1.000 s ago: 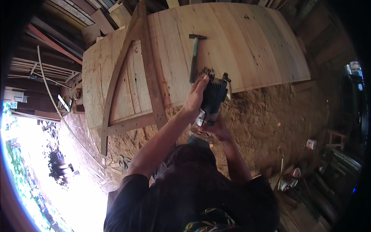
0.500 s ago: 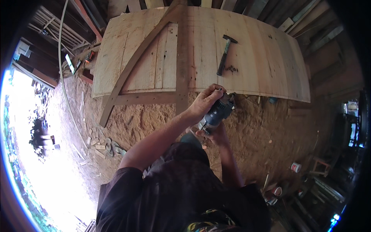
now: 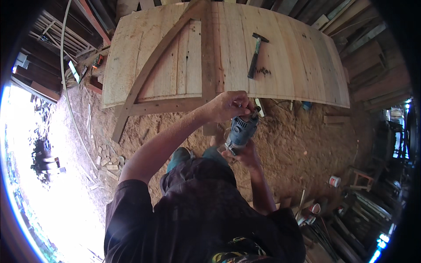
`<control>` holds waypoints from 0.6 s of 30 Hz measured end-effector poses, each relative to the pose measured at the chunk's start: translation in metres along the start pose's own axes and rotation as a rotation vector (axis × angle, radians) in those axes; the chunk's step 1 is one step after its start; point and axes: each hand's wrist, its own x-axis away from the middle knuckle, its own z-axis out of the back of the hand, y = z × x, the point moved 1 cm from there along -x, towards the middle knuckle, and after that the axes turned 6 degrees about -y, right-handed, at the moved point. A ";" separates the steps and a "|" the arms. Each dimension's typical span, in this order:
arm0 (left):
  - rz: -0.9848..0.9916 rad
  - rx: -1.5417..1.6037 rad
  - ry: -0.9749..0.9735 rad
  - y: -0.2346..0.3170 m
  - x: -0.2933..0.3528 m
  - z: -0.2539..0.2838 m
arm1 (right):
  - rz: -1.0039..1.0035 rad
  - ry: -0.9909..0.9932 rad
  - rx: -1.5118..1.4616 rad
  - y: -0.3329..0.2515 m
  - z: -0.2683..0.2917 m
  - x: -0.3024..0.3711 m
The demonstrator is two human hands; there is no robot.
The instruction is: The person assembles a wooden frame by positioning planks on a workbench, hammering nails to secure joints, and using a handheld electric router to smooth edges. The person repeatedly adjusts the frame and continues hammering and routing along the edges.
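Note:
My right hand (image 3: 246, 157) grips the lower end of a blue-grey power tool (image 3: 241, 131) that looks like a trim router, held upright and slightly tilted in front of my body. At its upper end my left hand (image 3: 233, 106) is closed, its fingertips pinched together beside the tool's tip; whatever they hold there is too small to make out. Just beyond my hands lies a broad panel of pale boards (image 3: 280, 57). On it rest a hammer (image 3: 255, 55) with a dark handle and a small scatter of dark bits (image 3: 263, 70), perhaps nails.
A dark wooden frame (image 3: 164, 105) with a curved side lies over the panel's left part and overhangs its near edge. Sawdust-covered ground (image 3: 302, 140) surrounds me, with offcuts (image 3: 107, 158) at left and a white bucket (image 3: 334, 181) at right. Stacked timber lines the far side.
My left hand has come off the tool's body and drawn into a pinch by its upper end. The tool is tipped more upright. My view has shifted slightly.

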 end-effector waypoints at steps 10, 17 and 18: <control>0.076 -0.234 0.840 -0.055 0.026 0.112 | 0.168 0.302 -0.089 -0.012 -0.004 -0.067; 0.196 -0.647 0.923 -0.105 -0.009 0.181 | 0.209 -0.146 -1.442 0.039 0.018 -0.137; 0.211 -0.676 0.911 -0.105 -0.018 0.188 | 0.212 -0.145 -1.373 0.038 0.016 -0.145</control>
